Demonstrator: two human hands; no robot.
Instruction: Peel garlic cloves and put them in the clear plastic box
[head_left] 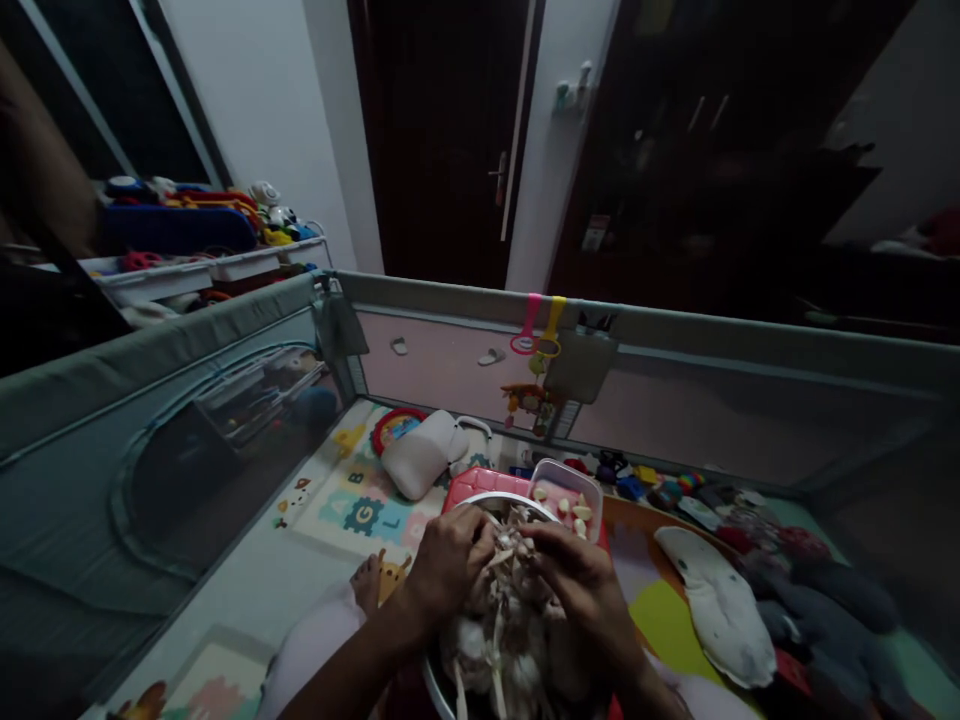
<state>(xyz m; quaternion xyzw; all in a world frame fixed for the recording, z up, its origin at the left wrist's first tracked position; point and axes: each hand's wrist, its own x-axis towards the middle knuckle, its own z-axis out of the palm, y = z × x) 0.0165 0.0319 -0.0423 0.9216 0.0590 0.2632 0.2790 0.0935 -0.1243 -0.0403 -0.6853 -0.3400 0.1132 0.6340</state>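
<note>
A round metal bowl (437,683) full of garlic bulbs (517,650) with dry stems and papery skin stands in front of me. Over its far side, my left hand (454,560) is closed, with thumb and fingers pinched on garlic at the top of the heap. Facing it from the right, my right hand (581,580) has its fingertips and thumb closed on garlic too; the exact piece is partly hidden by the fingers. Just beyond the right hand, a clear plastic container (598,490) holds several pale peeled cloves. Bowl and container rest on a red surface (480,482).
A play mat (315,560) with letters covers the floor inside a mesh playpen (465,300). A white cushion-like object (420,455) lies ahead. To the right are a white pillow (720,605), a grey plush toy (825,620) and small toys. My bare foot (366,583) is left of the bowl.
</note>
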